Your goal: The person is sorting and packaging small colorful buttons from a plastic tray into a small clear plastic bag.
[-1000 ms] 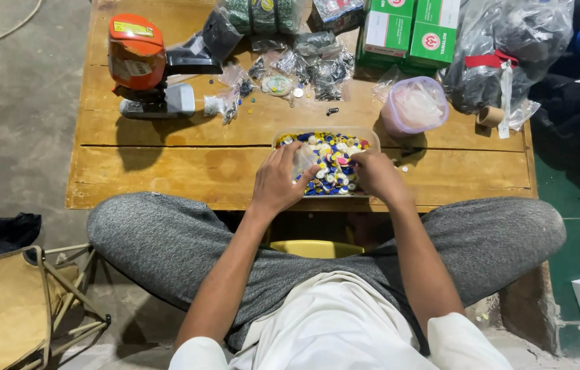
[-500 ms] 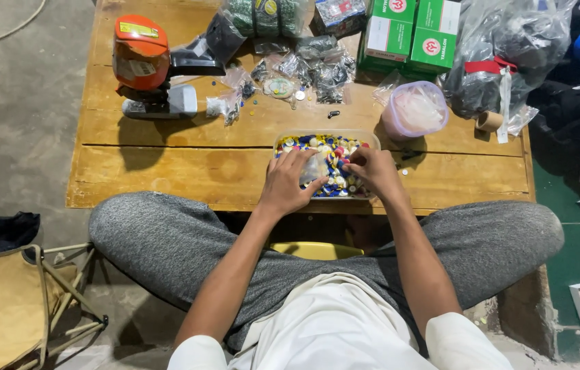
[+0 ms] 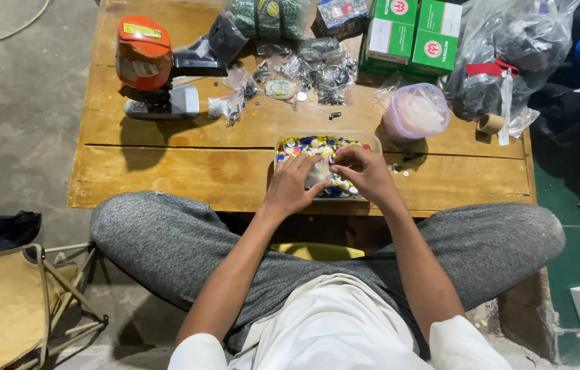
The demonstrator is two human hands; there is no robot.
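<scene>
Two green cardboard boxes with white-and-red round labels sit at the far edge of the low wooden plank worktop, next to a big clear plastic bag tied with a red strip. A pinkish lidded plastic tub stands just right of the clear shallow tray of colourful buttons, which sits at the near edge, dead centre. Both hands are over it: the left hand and right hand pinch a small clear plastic bag between them, fingers closed on it. An orange-topped machine sits far left, with bare wood in front. Concrete floor all round.
</scene>
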